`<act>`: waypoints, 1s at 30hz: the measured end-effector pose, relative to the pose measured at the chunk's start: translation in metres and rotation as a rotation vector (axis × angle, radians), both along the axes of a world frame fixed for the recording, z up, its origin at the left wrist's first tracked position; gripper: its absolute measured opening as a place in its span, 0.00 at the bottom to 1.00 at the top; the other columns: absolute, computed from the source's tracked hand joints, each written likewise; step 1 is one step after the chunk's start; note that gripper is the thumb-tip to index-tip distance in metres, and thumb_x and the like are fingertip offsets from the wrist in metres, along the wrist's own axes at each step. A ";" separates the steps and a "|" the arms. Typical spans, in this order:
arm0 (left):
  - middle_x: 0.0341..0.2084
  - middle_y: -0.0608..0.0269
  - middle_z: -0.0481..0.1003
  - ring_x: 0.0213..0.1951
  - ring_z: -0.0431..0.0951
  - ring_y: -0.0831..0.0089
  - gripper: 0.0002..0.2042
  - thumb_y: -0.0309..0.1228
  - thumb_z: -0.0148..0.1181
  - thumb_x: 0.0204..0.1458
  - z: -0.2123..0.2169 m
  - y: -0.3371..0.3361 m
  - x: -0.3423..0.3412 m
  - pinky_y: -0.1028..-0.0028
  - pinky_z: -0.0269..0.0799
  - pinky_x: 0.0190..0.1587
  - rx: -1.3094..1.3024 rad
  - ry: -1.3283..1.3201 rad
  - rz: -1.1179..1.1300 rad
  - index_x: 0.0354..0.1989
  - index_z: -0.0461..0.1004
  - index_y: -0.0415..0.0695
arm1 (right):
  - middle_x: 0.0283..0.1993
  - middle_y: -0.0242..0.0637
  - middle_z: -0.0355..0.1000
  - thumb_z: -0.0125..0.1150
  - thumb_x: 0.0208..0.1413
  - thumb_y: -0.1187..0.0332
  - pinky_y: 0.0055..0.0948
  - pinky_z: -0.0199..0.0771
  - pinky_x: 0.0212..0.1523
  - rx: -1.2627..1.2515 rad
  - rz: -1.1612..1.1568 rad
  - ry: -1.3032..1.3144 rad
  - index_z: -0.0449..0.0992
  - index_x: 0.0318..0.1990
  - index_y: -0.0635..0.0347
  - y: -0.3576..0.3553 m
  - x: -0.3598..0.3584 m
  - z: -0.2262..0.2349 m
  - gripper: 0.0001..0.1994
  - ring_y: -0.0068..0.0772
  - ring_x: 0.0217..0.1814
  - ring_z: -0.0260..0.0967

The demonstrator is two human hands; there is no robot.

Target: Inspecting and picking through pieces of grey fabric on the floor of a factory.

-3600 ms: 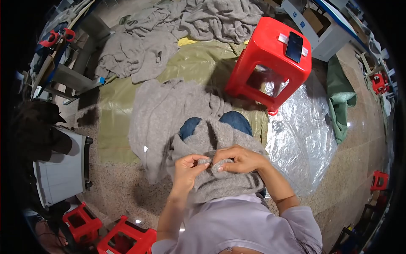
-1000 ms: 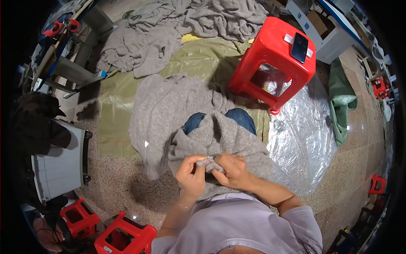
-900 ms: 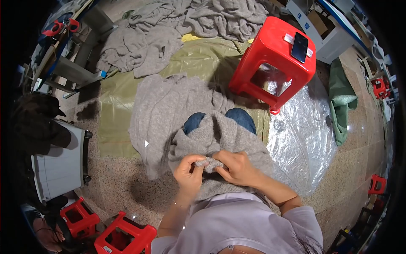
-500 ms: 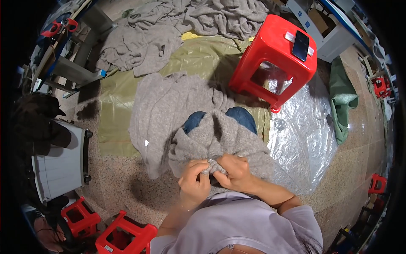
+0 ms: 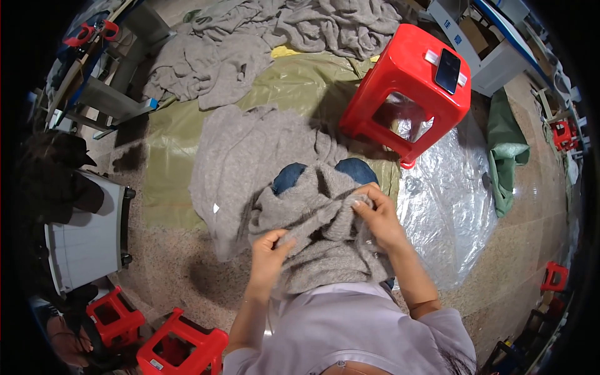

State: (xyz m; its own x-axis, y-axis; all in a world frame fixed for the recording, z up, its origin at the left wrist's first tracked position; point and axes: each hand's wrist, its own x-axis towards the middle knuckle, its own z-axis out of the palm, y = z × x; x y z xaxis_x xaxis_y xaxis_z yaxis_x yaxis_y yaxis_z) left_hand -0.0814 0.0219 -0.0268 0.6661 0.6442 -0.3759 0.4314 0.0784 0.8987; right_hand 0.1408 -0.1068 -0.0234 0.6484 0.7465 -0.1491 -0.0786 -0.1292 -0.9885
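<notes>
A grey-brown knitted garment (image 5: pixel 331 265) lies bunched across my lap, with my jeans-covered knees poking out beyond it. My left hand (image 5: pixel 270 251) pinches one part of its edge between thumb and fingers. Farther off and to the right, my right hand (image 5: pixel 377 215) grips another part, thumb on top. Between the two hands the knit is drawn out in a slanting band. More of the same grey knit (image 5: pixel 234 169) spreads over the floor sheet in front of my left knee, with a small white tag on it.
A tall red stool (image 5: pixel 406 81) with a phone (image 5: pixel 447 70) on top stands ahead right. Grey knit heaps (image 5: pixel 337 28) lie at the back on an olive sheet (image 5: pixel 169 169). Clear plastic (image 5: pixel 444 206) covers floor at right. Low red stools (image 5: pixel 181 350) and a wheeled white unit (image 5: pixel 87 234) are left.
My hands, close together before, have parted. The right moved forward and right, the left slightly left, stretching the knit between them.
</notes>
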 end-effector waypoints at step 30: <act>0.31 0.64 0.76 0.32 0.75 0.82 0.06 0.16 0.59 0.47 0.017 -0.004 0.029 0.83 0.68 0.37 -0.353 -0.475 0.254 0.33 0.75 0.37 | 0.28 0.41 0.70 0.57 0.55 0.71 0.36 0.69 0.28 0.117 0.470 -0.425 0.75 0.35 0.59 0.026 -0.036 0.037 0.03 0.44 0.28 0.71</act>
State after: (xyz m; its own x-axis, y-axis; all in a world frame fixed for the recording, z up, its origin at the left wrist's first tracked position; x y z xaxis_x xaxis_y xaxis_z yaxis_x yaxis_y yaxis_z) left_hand -0.0522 0.0183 -0.0101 0.6553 0.6949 -0.2960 -0.0777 0.4518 0.8887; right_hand 0.1052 -0.0811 0.0140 0.2331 0.9611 0.1485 0.3615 0.0561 -0.9307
